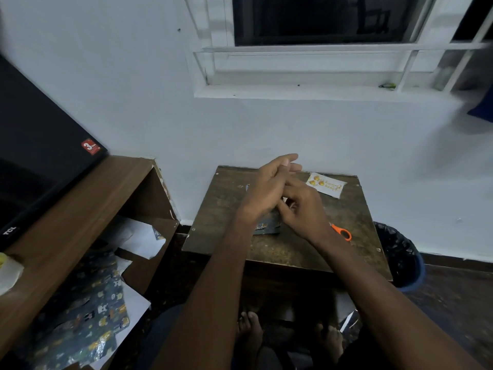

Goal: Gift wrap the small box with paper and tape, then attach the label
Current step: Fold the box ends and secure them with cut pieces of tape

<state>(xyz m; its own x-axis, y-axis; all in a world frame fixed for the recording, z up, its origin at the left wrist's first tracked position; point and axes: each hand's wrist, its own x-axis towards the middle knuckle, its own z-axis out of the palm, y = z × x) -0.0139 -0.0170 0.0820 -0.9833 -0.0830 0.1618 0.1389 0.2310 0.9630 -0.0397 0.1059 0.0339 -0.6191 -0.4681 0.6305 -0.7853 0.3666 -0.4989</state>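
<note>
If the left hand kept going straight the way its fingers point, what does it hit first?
Probably the wall behind the table. The left hand points up-right, away from the person, its fingertips passing left of the label. Depth is unclear, so the label could be grazed.

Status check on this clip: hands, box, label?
Left hand open, right hand curled, contents unclear. Wrapped box mostly hidden beneath. Label lies apart, unattached. Scissors beside the right wrist.

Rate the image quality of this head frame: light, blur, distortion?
Head view: dim, bluish indoor light with a dark window; wide-angle bending shows in the tilted window bars and sill; the right edge smears with motion blur; the left hand and right hand are soft and hide most of the wrapped box; the label print is unreadable.
</note>
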